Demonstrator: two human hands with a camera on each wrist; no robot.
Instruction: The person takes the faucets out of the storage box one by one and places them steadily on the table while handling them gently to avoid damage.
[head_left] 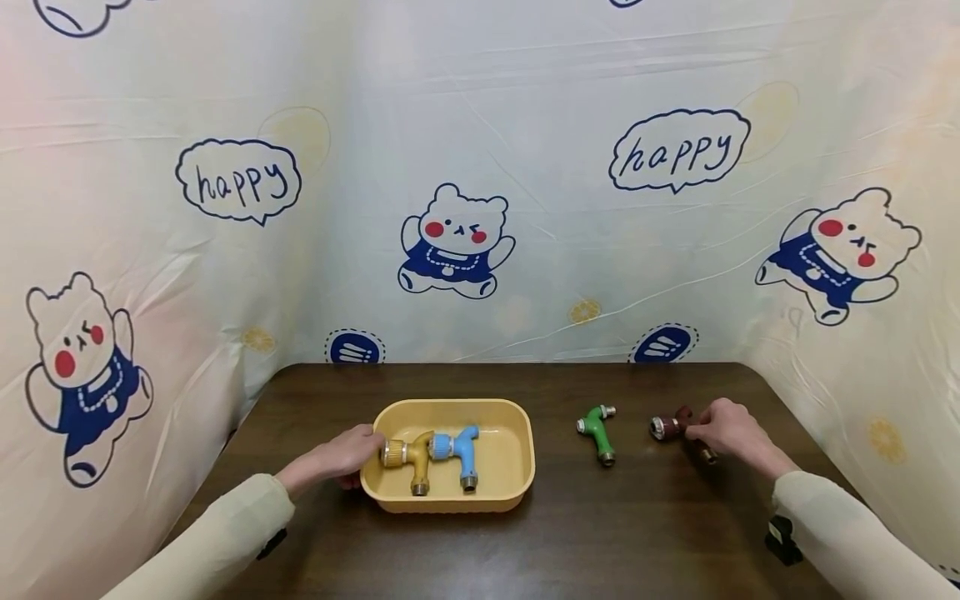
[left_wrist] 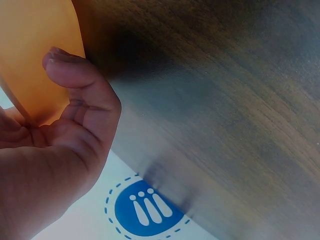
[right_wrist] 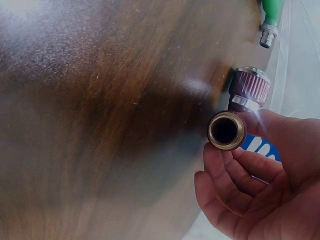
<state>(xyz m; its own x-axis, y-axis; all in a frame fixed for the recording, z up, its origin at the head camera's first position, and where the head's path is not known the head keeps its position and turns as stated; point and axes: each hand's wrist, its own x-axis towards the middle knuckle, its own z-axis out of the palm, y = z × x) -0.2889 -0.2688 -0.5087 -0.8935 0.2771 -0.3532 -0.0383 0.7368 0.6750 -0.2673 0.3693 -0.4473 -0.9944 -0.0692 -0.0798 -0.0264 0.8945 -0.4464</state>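
My left hand [head_left: 348,452] grips the left rim of a yellow plastic basin [head_left: 498,462]; in the left wrist view its fingers curl against the basin wall [left_wrist: 45,30]. Inside the basin lie a yellow tap [head_left: 418,460] and a light blue tap [head_left: 467,457], side by side. At the right, my right hand [head_left: 729,433] holds a dark red tap [head_left: 677,423] between thumb and fingers. The right wrist view shows its ribbed knob [right_wrist: 250,86] and open brass end [right_wrist: 225,131] facing the camera. A green tap [head_left: 597,433] lies between the basin and the red tap.
The dark wooden table [head_left: 570,542] carries everything. Behind it and along both sides hangs a pale curtain [head_left: 555,275] printed with bears and the word "happy". The table's back edge meets the curtain.
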